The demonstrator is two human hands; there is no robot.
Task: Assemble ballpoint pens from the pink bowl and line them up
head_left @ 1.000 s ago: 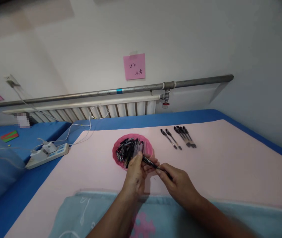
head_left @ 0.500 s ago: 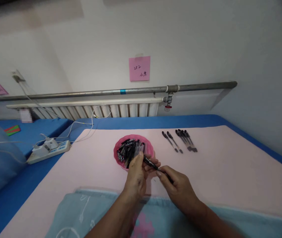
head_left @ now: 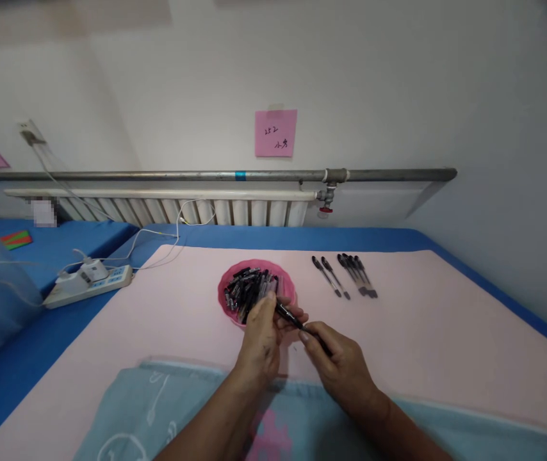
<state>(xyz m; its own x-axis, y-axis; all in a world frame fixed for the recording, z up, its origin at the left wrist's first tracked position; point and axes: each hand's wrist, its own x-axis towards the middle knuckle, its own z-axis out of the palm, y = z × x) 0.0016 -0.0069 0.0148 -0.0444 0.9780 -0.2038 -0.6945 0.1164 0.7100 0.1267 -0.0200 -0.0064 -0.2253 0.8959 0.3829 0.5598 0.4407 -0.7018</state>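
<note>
A dark pen (head_left: 289, 315) slants between my two hands, just in front of the pink basket (head_left: 223, 301). My left hand (head_left: 262, 336) is closed on its upper end, with thumb on top and fingers beneath. The lower end is pinched by my right hand (head_left: 335, 358), whose thumb and forefinger meet on the barrel. Black pen parts (head_left: 244, 291) and clear ones fill the basket, partly hidden by my left hand. To the right, two assembled pens (head_left: 327, 276) lie side by side, and a cluster of several more pens (head_left: 357, 275) lies beyond them.
A pale pink sheet (head_left: 446, 333) covers the blue table (head_left: 273, 235). A light blue cloth (head_left: 187, 397) lies along the near edge. On the left sits a power strip (head_left: 88, 286) with white cables. A radiator (head_left: 239, 211) and pipe (head_left: 168, 175) run along the wall.
The view has tilted and shifted slightly. Both hands keep the same grip on the pen, with no clear movement relative to the basket.
</note>
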